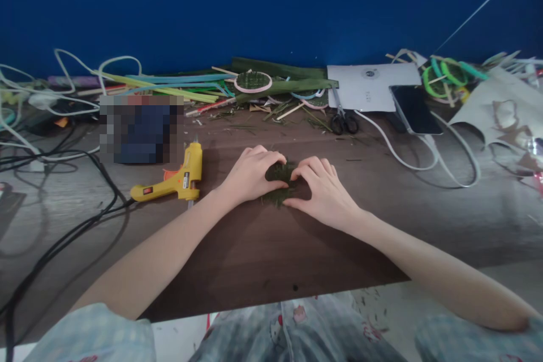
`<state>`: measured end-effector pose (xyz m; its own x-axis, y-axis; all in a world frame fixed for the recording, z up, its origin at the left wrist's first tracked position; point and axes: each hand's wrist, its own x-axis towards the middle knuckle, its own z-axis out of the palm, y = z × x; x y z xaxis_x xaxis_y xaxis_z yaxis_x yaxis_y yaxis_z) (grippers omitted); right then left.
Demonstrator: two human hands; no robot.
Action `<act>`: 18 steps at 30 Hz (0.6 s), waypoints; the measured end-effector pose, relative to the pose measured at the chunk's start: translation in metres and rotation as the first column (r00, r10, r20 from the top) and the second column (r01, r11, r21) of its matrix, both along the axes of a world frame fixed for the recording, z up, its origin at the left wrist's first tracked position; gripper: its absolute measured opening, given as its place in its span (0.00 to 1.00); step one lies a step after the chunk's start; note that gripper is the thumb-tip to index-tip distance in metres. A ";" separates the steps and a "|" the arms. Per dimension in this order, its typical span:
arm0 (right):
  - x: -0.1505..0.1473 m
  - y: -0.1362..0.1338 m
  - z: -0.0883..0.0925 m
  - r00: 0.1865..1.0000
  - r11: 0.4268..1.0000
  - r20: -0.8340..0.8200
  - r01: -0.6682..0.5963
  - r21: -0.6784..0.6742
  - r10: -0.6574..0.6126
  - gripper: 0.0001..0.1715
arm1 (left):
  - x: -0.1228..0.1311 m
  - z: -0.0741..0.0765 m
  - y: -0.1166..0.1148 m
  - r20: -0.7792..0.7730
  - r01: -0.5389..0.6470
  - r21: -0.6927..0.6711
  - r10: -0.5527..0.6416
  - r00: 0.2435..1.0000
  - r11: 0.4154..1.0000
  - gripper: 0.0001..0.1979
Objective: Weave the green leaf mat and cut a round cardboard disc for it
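A small dark green piece of woven leaf strips [276,198] lies low over the middle of the table, with ragged strip ends around its edge. My left hand [257,174] grips its left and upper side, the thumb pressed across it and the fingers curled over the top. At its right edge my right hand [326,189] is bent, thumb and fingertips closing on the strips there. Much of the piece is covered by my fingers. To the left of my hands, a yellow hot glue gun [186,177] rests on its side.
Scissors [343,119], a white paper sheet [365,87] and a phone [416,108] on a white cable lie at the back right. Leaf strips, sticks and a pink-rimmed woven round [253,82] crowd the back edge. Black cables [63,237] cross the left side.
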<state>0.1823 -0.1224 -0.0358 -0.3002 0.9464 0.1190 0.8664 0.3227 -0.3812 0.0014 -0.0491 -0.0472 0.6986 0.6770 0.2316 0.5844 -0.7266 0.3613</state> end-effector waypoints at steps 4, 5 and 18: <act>0.002 0.002 0.000 1.000 1.000 -0.022 0.000 -0.017 0.000 0.18 | 0.000 0.000 0.000 0.002 0.000 0.005 0.000 1.000 1.000 0.20; 0.002 0.002 0.000 0.999 1.000 -0.032 -0.004 -0.023 0.003 0.18 | 0.000 -0.001 0.000 0.004 0.000 0.006 0.000 1.000 1.000 0.20; 0.009 0.036 -0.007 0.991 0.995 -0.082 0.103 0.002 -0.102 0.19 | 0.001 0.004 -0.001 -0.019 -0.027 -0.063 0.025 0.999 0.998 0.20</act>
<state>0.1909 -0.0863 -0.0431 -0.1906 0.9708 0.1454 0.8609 0.2365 -0.4505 0.0024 -0.0500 -0.0436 0.6842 0.7079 0.1752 0.6096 -0.6870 0.3955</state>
